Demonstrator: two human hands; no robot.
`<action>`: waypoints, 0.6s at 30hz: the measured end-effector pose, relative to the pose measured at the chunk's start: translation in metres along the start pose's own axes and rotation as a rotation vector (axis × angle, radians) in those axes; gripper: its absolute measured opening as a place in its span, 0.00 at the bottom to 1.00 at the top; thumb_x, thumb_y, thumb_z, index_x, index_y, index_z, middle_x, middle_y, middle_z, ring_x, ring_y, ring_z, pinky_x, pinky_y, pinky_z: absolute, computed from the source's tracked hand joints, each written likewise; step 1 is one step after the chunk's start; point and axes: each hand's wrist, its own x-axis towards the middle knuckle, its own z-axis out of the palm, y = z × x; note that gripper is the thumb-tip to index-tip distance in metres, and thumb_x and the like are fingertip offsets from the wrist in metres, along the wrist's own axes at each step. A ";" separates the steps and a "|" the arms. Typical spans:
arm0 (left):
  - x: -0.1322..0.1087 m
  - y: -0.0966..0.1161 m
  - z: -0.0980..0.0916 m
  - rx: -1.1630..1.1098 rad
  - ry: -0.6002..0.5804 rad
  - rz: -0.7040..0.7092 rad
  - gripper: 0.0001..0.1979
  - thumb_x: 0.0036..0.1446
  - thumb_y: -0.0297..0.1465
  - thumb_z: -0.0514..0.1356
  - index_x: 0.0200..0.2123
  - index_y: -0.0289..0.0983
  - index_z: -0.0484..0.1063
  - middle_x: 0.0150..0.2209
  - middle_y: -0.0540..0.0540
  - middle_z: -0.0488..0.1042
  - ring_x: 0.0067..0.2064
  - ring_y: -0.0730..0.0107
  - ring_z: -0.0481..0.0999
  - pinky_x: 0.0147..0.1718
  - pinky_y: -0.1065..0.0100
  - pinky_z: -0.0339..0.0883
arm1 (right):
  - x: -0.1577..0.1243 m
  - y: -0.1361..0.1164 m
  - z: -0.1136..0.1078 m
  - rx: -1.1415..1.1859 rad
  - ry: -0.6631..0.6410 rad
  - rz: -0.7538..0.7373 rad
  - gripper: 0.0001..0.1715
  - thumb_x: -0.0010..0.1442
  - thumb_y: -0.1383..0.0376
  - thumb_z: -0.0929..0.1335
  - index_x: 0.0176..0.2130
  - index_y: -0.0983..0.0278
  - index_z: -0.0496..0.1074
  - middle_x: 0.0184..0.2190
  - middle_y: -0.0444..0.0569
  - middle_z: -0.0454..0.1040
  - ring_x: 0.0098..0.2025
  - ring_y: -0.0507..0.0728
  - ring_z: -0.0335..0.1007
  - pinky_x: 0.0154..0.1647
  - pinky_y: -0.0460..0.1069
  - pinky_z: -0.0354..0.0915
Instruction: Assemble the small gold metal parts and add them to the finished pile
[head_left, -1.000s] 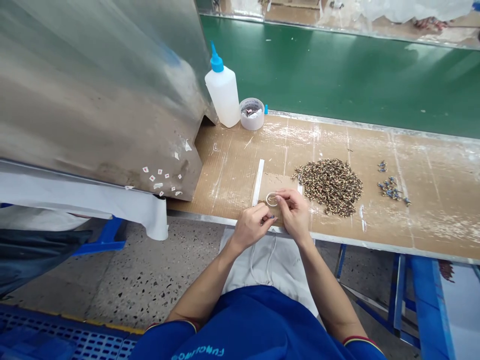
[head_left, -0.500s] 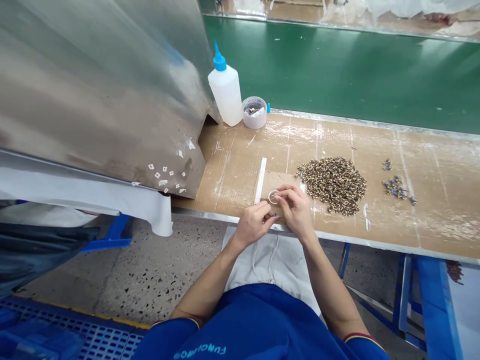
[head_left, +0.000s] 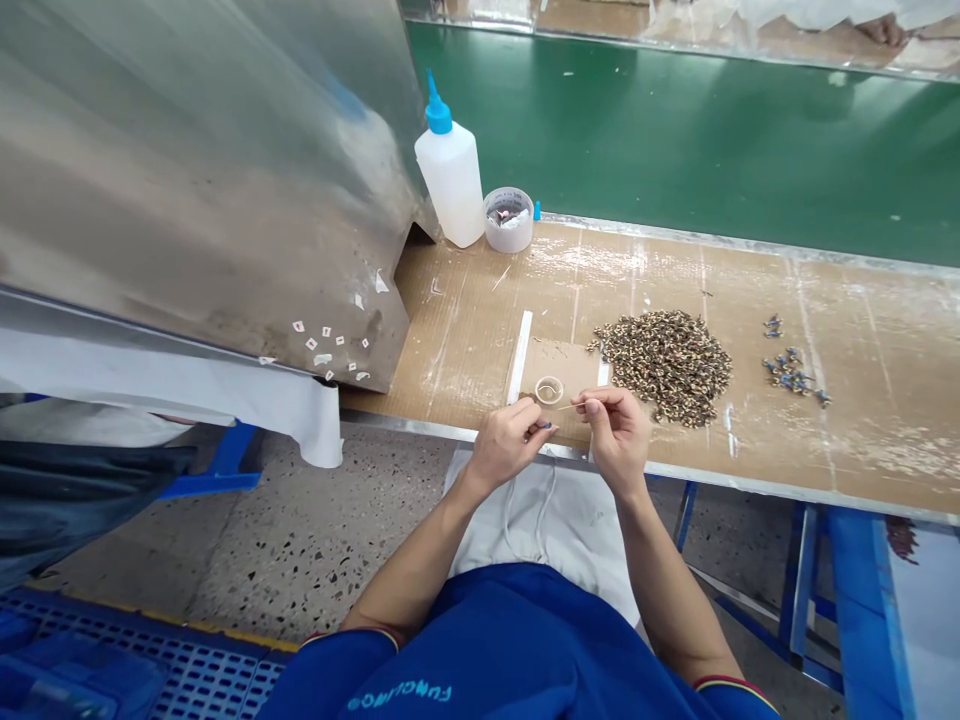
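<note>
The right hand pinches a thin wire, the left hand a blue bit; a ring lies just ahead on the desk.

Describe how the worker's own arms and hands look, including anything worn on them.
The left hand and right hand are bare, without gloves. The left sleeve and right sleeve are short and blue, each with red and yellow trim at the cuff.

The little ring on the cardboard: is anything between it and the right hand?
Nothing visible stands between the ring and the right hand. The thin sliver it pinches points toward the ring.
</note>
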 end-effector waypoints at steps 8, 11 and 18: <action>0.001 0.000 0.001 -0.010 0.006 0.015 0.14 0.65 0.29 0.59 0.26 0.37 0.63 0.24 0.53 0.66 0.25 0.75 0.65 0.25 0.72 0.55 | -0.008 0.009 0.004 0.035 0.008 0.074 0.14 0.67 0.53 0.69 0.36 0.60 0.74 0.29 0.46 0.80 0.28 0.53 0.75 0.29 0.47 0.72; 0.002 0.000 0.000 -0.023 0.019 0.020 0.14 0.65 0.30 0.59 0.26 0.37 0.63 0.24 0.53 0.65 0.24 0.76 0.63 0.24 0.72 0.54 | -0.010 0.011 0.002 0.029 -0.031 0.076 0.13 0.67 0.54 0.68 0.36 0.60 0.74 0.29 0.46 0.80 0.27 0.52 0.74 0.29 0.46 0.72; 0.003 0.001 0.001 -0.020 0.020 0.009 0.15 0.65 0.30 0.60 0.25 0.37 0.63 0.24 0.53 0.65 0.23 0.76 0.62 0.24 0.72 0.53 | -0.013 0.013 -0.002 -0.028 -0.087 0.096 0.10 0.67 0.57 0.68 0.36 0.60 0.74 0.30 0.47 0.80 0.28 0.54 0.75 0.31 0.49 0.72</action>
